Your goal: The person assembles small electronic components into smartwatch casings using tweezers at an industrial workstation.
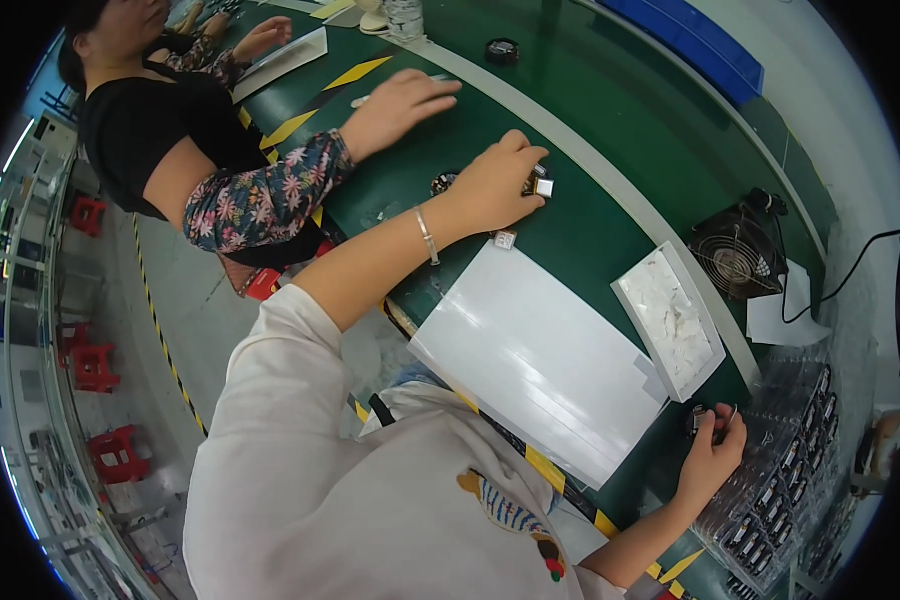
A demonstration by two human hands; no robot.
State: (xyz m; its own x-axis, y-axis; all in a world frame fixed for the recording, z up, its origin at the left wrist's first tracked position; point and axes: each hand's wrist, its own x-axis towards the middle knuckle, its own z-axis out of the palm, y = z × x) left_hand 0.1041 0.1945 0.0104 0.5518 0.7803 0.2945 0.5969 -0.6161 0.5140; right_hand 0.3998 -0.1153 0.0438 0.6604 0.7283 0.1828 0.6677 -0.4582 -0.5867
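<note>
left fingers (526, 172) pinch a small square part (543, 186); white sheet (530, 350) below.

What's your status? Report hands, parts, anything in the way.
Left hand shut on small square part. Right hand pinching small dark part beside clear trays. White sheet between them; co-worker's hand close by.

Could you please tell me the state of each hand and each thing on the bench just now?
left hand: closed on a small dark part
right hand: pinching a small dark piece
white sheet: lying flat
white tray: filled with white scraps
fan: cannot tell whether running
</note>
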